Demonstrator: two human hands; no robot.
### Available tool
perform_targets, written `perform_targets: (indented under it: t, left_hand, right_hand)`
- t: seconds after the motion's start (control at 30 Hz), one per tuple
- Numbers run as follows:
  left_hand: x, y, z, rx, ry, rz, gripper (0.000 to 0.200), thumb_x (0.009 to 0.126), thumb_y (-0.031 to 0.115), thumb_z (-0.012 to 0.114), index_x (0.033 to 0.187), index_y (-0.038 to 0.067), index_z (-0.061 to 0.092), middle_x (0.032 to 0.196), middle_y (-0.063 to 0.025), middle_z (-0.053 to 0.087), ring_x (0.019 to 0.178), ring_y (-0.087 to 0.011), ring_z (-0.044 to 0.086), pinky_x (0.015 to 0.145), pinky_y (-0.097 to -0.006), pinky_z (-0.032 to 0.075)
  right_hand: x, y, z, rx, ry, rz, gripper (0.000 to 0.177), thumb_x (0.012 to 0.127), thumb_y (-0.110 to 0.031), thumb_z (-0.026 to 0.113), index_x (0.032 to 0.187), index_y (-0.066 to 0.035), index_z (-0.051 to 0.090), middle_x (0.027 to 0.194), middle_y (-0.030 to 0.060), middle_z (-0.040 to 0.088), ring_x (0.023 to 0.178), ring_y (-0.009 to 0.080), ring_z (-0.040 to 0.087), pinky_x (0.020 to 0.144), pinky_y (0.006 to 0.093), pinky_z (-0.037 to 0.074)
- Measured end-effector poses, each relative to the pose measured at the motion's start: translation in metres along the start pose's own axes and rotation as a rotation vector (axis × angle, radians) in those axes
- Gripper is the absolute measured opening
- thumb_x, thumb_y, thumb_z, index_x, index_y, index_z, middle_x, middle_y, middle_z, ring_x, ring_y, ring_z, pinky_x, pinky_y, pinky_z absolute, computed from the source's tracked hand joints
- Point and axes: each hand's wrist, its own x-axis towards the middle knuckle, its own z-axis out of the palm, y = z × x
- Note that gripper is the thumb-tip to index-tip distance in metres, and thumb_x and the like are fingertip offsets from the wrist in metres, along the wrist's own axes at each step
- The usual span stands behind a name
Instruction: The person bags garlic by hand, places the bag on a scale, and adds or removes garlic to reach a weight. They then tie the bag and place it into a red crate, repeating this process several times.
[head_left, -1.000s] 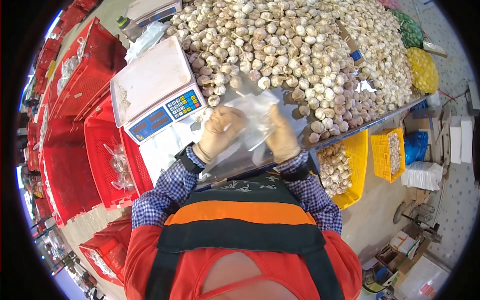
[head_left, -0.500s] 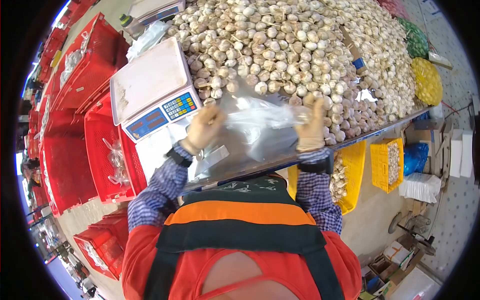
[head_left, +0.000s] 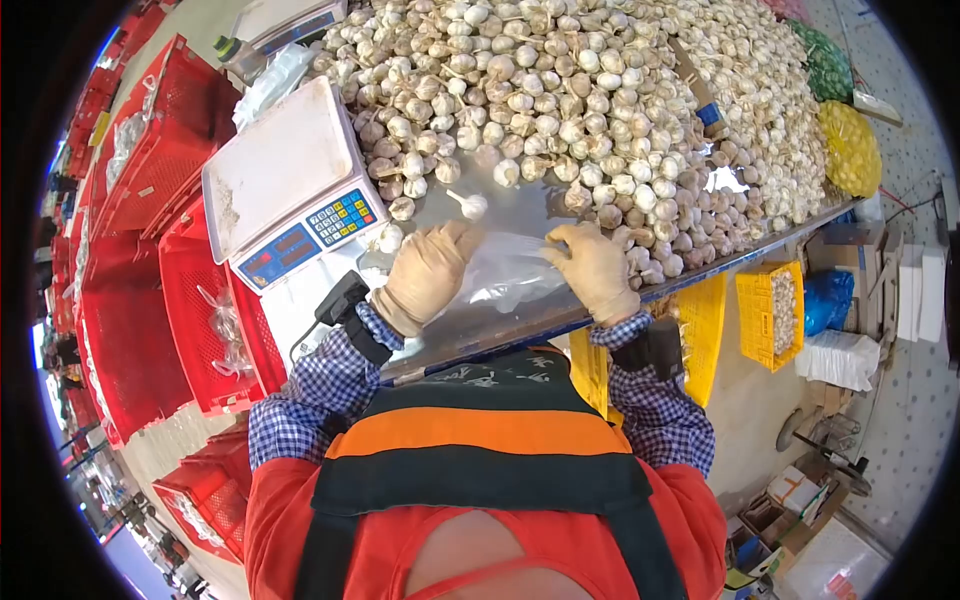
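Plastic bag: the clear bag (head_left: 510, 285) lay between the two hands, low over the metal table (head_left: 535, 208); half a second earlier it had been stretched wider from hand to hand.
Left hand: the left hand (head_left: 425, 275) was at the bag's left side with its fingers curled in; their tips were blurred, so whether they were clamped could not be told.
Right hand: the right hand (head_left: 592, 270) had come back toward the left one, its thumb and forefinger pinched on the bag's edge.
Single garlic bulb: one bulb (head_left: 472, 206) with its stem showed just beyond the left hand, where the bag had covered the table before.
Garlic heap: the heap (head_left: 500, 90) spread behind the hands, much as earlier.
Scale: the scale (head_left: 275, 165) sat slightly farther left in view than before, left of the hands.
Keypad: the keypad (head_left: 340, 218) bore digits in small print; its top row seemed to read 7 8 9.
Apron: white writing (head_left: 487, 378) crossed the apron (head_left: 480, 428) above an orange band, too small to read.
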Motion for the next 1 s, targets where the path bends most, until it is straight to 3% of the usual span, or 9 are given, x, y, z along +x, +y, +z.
perform_targets:
  t: [0.1, 0.2, 0.3, 0.37, 0.43, 0.5, 0.67, 0.83, 1.0]
  left_hand:
    - [-0.017, -0.002, 0.0, -1.589, -0.071, -0.765, 0.025, 0.091, 0.007, 0.049, 0.113, 0.0, 0.056, 0.111, -0.0129, 0.062, 0.096, -0.0266, 0.062, 0.086, -0.0348, 0.05]
    - [-0.047, -0.019, -0.004, -1.163, 0.006, -0.353, 0.028, 0.094, 0.013, 0.047, 0.117, -0.002, 0.054, 0.115, -0.0113, 0.06, 0.1, -0.0233, 0.06, 0.09, -0.0388, 0.048]
    - [-0.087, -0.038, 0.061, -2.121, 0.349, -0.789, 0.033, 0.097, 0.02, 0.043, 0.121, -0.001, 0.052, 0.114, -0.0136, 0.06, 0.101, -0.0239, 0.059, 0.091, -0.0399, 0.048]
    - [-0.098, -0.039, 0.091, -2.453, 0.389, -0.862, 0.038, 0.097, 0.023, 0.04, 0.126, 0.0, 0.049, 0.114, -0.014, 0.059, 0.1, -0.0245, 0.059, 0.09, -0.0406, 0.049]
    - [-0.117, -0.045, 0.142, -2.451, 0.259, -1.019, 0.035, 0.097, 0.021, 0.042, 0.125, 0.001, 0.05, 0.113, -0.0115, 0.06, 0.099, -0.024, 0.06, 0.086, -0.0362, 0.051]
    - [-0.072, -0.017, 0.107, -1.016, -0.228, -0.592, 0.034, 0.096, 0.024, 0.045, 0.122, 0.002, 0.051, 0.109, -0.0084, 0.061, 0.097, -0.0198, 0.059, 0.082, -0.0321, 0.051]
    - [0.023, -0.065, 0.202, -2.26, 0.22, -1.216, 0.031, 0.095, 0.03, 0.048, 0.115, 0.008, 0.056, 0.094, -0.0024, 0.06, 0.084, -0.0131, 0.057, 0.071, -0.0296, 0.049]
    - [0.132, -0.137, 0.224, -1.857, 0.252, -0.617, 0.031, 0.095, 0.027, 0.051, 0.115, 0.005, 0.057, 0.098, -0.0052, 0.063, 0.086, -0.0149, 0.06, 0.075, -0.0292, 0.05]
    - [0.143, -0.14, 0.18, -2.013, -0.068, -1.007, 0.026, 0.092, 0.021, 0.059, 0.111, 0.004, 0.058, 0.101, -0.0028, 0.062, 0.092, -0.0102, 0.059, 0.076, -0.0249, 0.05]
  right_hand:
    - [-0.005, 0.026, 0.023, 0.06, 0.105, 0.094, 0.024, 0.078, -0.027, 0.068, 0.09, -0.007, 0.065, 0.084, 0.0136, 0.063, 0.078, 0.0316, 0.061, 0.066, 0.0401, 0.048]
    - [-0.025, 0.049, 0.046, 0.026, 0.175, 0.129, 0.02, 0.079, -0.016, 0.065, 0.093, -0.002, 0.065, 0.09, 0.0121, 0.066, 0.083, 0.026, 0.064, 0.071, 0.0374, 0.05]
    - [-0.045, 0.015, 0.029, 1.673, -0.062, 0.679, 0.018, 0.084, -0.013, 0.06, 0.095, 0.001, 0.063, 0.089, 0.0081, 0.066, 0.08, 0.0218, 0.063, 0.07, 0.0329, 0.05]
    - [-0.057, 0.019, 0.046, 1.231, -0.009, 0.559, 0.022, 0.082, -0.011, 0.062, 0.1, 0.003, 0.063, 0.095, 0.0091, 0.067, 0.088, 0.0182, 0.063, 0.076, 0.0309, 0.049]
    - [-0.054, 0.032, 0.064, 0.792, 0.027, 0.433, 0.028, 0.08, -0.008, 0.065, 0.105, 0.004, 0.063, 0.101, 0.01, 0.067, 0.097, 0.0145, 0.063, 0.082, 0.0288, 0.049]
    - [-0.041, 0.05, 0.085, 0.741, 0.083, 0.549, 0.032, 0.083, -0.012, 0.065, 0.11, 0.004, 0.06, 0.099, 0.0112, 0.067, 0.095, 0.0169, 0.063, 0.08, 0.0278, 0.049]
    - [0.041, 0.074, 0.09, 0.69, 0.45, 0.522, 0.029, 0.087, -0.007, 0.057, 0.112, 0.008, 0.057, 0.1, 0.0135, 0.064, 0.089, 0.0169, 0.06, 0.076, 0.0297, 0.05]
    - [0.132, 0.118, 0.131, 1.329, 0.515, 0.56, 0.025, 0.092, -0.012, 0.049, 0.111, 0.0, 0.058, 0.095, 0.0074, 0.064, 0.087, 0.0205, 0.062, 0.077, 0.0322, 0.051]
    - [0.175, 0.085, 0.07, 1.905, 0.245, 0.708, 0.039, 0.096, -0.033, 0.043, 0.119, -0.003, 0.053, 0.108, 0.0078, 0.062, 0.094, 0.0214, 0.062, 0.08, 0.0343, 0.053]
